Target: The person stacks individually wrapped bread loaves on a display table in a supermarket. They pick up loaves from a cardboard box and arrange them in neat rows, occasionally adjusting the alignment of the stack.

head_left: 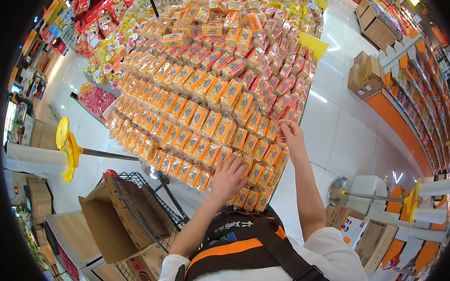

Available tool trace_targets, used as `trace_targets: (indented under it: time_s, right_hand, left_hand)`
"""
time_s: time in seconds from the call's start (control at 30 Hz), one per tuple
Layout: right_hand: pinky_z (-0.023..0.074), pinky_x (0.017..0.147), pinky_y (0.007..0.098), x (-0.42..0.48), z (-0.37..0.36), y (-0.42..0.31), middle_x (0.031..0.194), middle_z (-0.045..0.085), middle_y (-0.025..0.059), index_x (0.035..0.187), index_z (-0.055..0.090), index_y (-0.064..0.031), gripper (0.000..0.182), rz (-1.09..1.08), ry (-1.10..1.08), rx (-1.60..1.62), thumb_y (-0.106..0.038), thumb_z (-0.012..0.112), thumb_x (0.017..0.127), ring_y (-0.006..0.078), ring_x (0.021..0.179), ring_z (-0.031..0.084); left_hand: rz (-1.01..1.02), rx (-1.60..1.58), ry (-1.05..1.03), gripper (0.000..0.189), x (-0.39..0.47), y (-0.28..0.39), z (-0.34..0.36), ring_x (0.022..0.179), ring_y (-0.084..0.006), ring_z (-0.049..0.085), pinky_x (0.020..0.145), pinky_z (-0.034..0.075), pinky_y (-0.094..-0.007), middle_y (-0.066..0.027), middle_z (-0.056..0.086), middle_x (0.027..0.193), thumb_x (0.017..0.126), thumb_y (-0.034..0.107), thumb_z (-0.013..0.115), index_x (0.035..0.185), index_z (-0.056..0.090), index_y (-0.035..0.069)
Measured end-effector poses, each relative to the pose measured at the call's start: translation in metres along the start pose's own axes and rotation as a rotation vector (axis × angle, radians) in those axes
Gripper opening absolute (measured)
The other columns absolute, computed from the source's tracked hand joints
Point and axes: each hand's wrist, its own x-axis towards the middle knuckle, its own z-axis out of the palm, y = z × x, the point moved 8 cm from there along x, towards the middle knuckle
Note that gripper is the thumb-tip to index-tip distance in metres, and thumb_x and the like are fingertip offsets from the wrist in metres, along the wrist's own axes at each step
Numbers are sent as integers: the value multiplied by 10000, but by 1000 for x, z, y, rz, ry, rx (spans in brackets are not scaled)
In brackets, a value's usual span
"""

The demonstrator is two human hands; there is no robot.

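Rows of clear-wrapped snack packs with orange labels (188, 113) cover the near part of a large display, and packs with red labels (263, 91) lie behind and to the right. My left hand (229, 174) rests palm down on the orange-labelled packs near the front edge, fingers slightly spread. At the right end of the rows, my right hand (288, 132) touches an orange-labelled pack (271, 129) with bent fingers; whether it grips the pack is unclear.
A wire shopping cart (144, 178) with an open cardboard box (112, 214) stands at the lower left. Plastic bag rolls on poles stand left (37, 160) and right (430, 215). Cardboard boxes (366, 75) and an orange-edged shelf (398, 133) are across the aisle. Jelly cups (112, 52) adjoin the packs.
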Motion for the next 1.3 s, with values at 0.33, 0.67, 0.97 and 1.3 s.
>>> trace_targets:
  time_s: [0.33,0.67,0.97,1.3]
  right_hand:
    - [461,657,228,-26,-7,60,876,631,-24,1114,630,-66,194,97,-1,33,-209,529,1030,66,761,576]
    - [460,642,232,-61,9,99,865,655,13,1123,629,-45,195,184,-70,38,-190,544,1024,77,740,581]
    - [474,672,237,-65,15,98,870,630,-4,1129,629,-60,201,148,-110,-10,-209,542,1026,76,762,586]
    - [463,678,263,7,72,-25,899,611,10,1184,595,-37,253,-363,-133,-225,-170,631,972,90,787,554]
  left_hand:
    - [-18,-26,-10,437,3,3,-3,1339,-308,436,1141,271,-578,-73,543,1263,773,274,777,1137,590,121]
    - [-60,0,-3,551,-5,3,1,1365,-312,416,1160,281,-529,-79,527,1347,720,322,830,1178,595,127]
    - [-109,-84,129,554,-22,4,-15,1348,-322,441,1151,297,-533,-111,515,1384,755,323,816,1197,570,98]
    - [-537,-288,440,423,-157,-47,-69,1198,-411,535,1022,427,-452,-212,573,1263,791,57,741,1174,563,39]
